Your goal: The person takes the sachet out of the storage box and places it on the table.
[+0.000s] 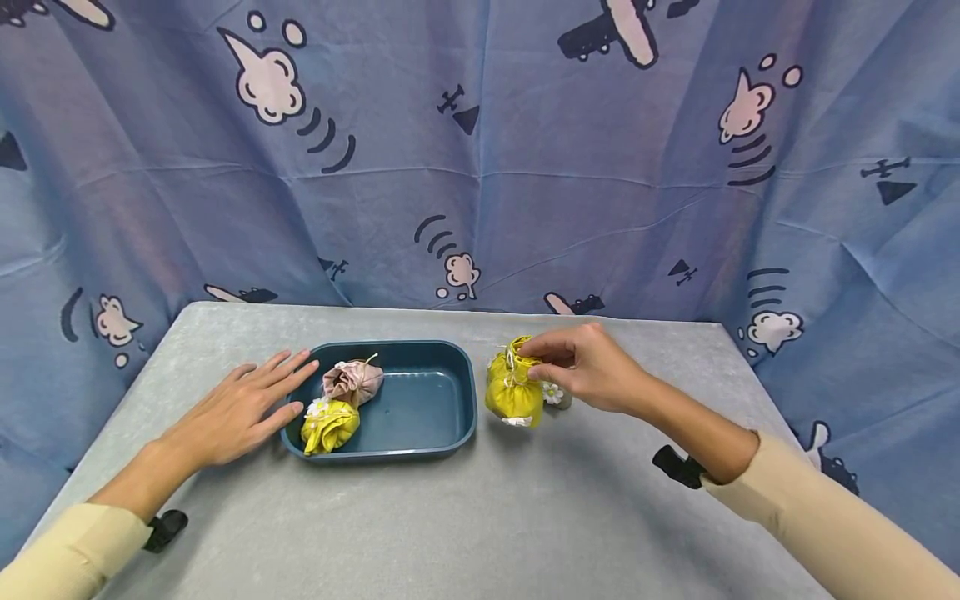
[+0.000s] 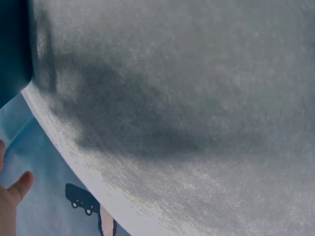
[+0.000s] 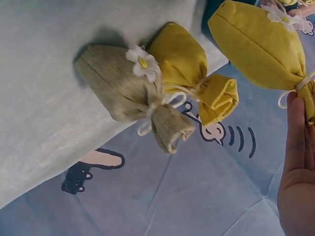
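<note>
My right hand (image 1: 592,367) pinches a yellow drawstring pouch (image 1: 515,393) by its gathered neck, right of the blue tray (image 1: 423,408). In the right wrist view this held pouch (image 3: 261,44) hangs at the upper right, a white flower on it. Beside it lie a beige drawstring pouch (image 3: 115,81) with a daisy and a second yellow pouch (image 3: 179,56); the head view largely hides these two. My left hand (image 1: 232,412) has its fingers spread at the tray's left rim. Inside the tray, at its left end, sit a pink pouch (image 1: 352,382) and a yellow pouch (image 1: 332,429).
A grey cloth-covered table (image 1: 450,525) spreads under everything. Behind it hangs a blue printed curtain (image 1: 525,225), which also falls along both sides. Each wrist wears a black strap piece, such as the left one (image 1: 167,530).
</note>
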Demonstrator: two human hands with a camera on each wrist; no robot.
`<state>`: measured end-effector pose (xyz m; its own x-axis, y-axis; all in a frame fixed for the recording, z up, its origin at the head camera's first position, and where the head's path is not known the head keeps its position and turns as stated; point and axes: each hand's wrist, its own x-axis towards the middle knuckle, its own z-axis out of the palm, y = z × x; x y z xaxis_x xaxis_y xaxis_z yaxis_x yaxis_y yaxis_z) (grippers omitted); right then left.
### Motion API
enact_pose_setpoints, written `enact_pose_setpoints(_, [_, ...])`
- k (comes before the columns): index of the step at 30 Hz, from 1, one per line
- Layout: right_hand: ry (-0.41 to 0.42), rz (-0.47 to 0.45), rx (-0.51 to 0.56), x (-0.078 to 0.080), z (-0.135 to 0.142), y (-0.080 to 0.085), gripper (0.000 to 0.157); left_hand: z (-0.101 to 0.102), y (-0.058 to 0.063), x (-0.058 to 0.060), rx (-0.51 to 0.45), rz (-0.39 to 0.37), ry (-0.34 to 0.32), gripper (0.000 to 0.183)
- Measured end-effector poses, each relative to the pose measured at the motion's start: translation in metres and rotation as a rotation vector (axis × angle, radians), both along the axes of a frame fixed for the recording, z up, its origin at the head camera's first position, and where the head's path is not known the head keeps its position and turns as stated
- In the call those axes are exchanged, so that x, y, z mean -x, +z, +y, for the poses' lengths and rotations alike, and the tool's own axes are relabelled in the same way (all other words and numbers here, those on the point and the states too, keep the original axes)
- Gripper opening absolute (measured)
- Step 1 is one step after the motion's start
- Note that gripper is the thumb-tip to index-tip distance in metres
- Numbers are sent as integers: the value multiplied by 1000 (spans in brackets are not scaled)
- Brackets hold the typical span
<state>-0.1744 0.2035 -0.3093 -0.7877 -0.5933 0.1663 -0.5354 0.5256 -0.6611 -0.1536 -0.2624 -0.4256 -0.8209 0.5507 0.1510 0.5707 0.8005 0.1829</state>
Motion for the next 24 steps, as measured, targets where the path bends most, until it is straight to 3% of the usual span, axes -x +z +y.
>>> enact_pose_setpoints(18, [34, -2, -39, 0, 1, -33, 25, -1, -2, 0, -4, 24, -7, 59])
enact_pose_setpoints(24, [51, -39, -16, 2, -2, -44, 24, -1, -2, 0, -1, 19, -4, 59])
